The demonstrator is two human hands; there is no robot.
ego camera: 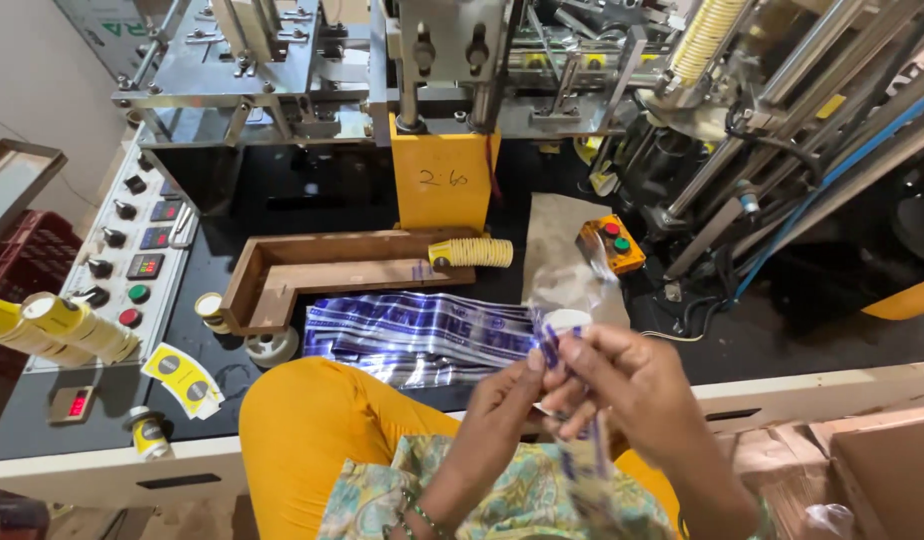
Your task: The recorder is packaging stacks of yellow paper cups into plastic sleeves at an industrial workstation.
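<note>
Both my hands are raised in front of me over my lap. My left hand [504, 405] and my right hand [622, 385] pinch the top of a clear plastic bag with blue print [560, 335], fingers close together at its edge. The bag's lower part hangs down between my wrists, blurred. On the machine bed just beyond lies a pile of the same blue-printed plastic bags [417, 335]. A short stack of yellow paper cups [472, 253] lies on its side at the end of a wooden tray [312, 270].
A control panel with knobs and buttons [132, 255] is at the left. Stacks of yellow cups [57, 325] and flat cup blanks [182, 378] lie nearby. An orange button box [612, 243], a yellow block [444, 180] and machine rods fill the back. A cardboard box [872, 470] stands at right.
</note>
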